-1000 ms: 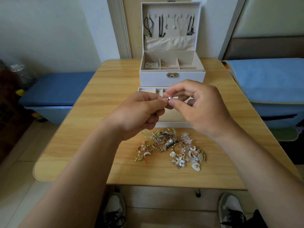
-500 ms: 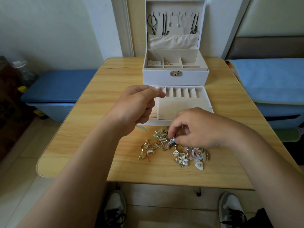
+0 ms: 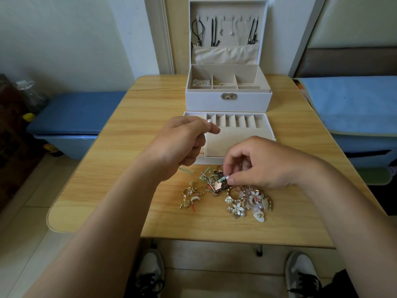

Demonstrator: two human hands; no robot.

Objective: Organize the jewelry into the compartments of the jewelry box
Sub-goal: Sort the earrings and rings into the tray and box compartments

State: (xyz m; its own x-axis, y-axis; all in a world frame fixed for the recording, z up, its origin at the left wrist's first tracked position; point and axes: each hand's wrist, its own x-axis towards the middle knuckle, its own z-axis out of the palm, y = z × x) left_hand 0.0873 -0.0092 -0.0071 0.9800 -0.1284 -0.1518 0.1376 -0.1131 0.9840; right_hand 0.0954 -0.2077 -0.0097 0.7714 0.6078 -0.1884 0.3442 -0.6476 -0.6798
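A white jewelry box stands open at the back of the table, necklaces hanging in its lid. Its pulled-out tray with ring slots lies in front of it. My left hand hovers over the tray's left end, pinching a pearl earring between thumb and forefinger. A pile of jewelry lies near the table's front. My right hand rests on the pile's top, thumb and forefinger pinched on a small teal piece.
The wooden table ends just below the pile. Blue padded benches stand on the left and right. My shoes show under the table edge.
My hands were together at the pearl earring; the right hand let go, dropped to the pile and pinched a small piece. The left hand kept the earring near the tray.
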